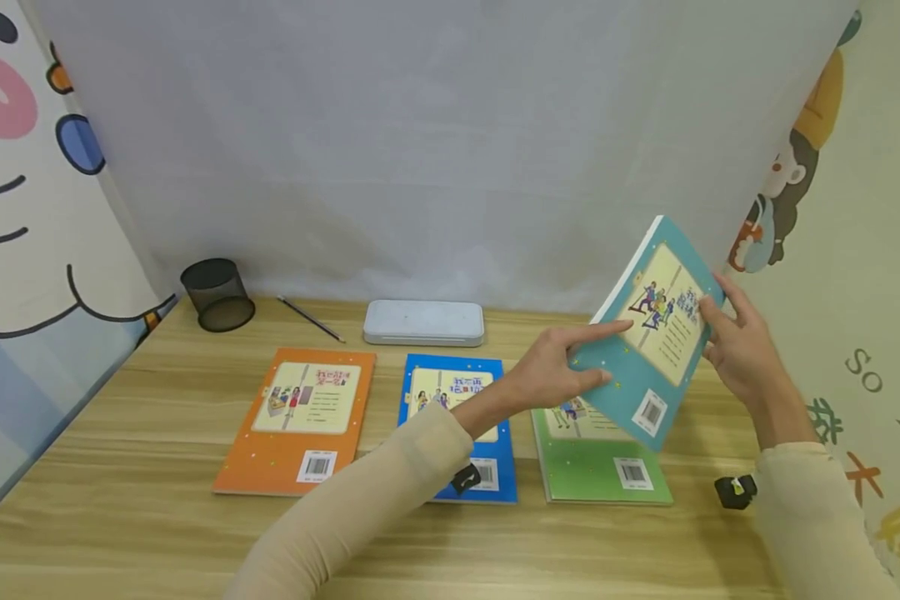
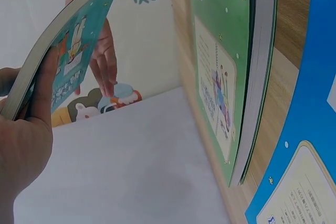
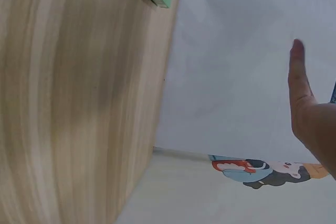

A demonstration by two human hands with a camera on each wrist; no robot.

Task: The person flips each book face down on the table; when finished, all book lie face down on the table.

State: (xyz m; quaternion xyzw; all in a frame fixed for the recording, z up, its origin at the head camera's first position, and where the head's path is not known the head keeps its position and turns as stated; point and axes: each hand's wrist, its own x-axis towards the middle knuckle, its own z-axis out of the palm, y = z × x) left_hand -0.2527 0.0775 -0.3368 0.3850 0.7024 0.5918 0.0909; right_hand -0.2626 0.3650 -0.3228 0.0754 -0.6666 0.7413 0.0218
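Observation:
A teal book (image 1: 622,367), its back cover with picture panel and barcode facing the head camera, is held tilted above the right side of the table. My left hand (image 1: 551,371) grips its left edge, one finger stretched along the cover. At the opposite edge my right hand (image 1: 742,354) holds the book, a digit over the cover's rim; its other fingers (image 2: 105,61) show beyond the book in the left wrist view. Beneath the teal book lies a green book (image 1: 596,467), partly covered. A blue book (image 1: 506,475) lies under my left forearm, and an orange book (image 1: 270,458) lies further left.
At the back of the wooden table (image 1: 135,442) stand a black mesh pen cup (image 1: 217,296) and a pale pencil case (image 1: 423,322), with a pencil (image 1: 311,319) lying between them. A white curtain (image 1: 420,167) hangs behind; printed walls flank both sides.

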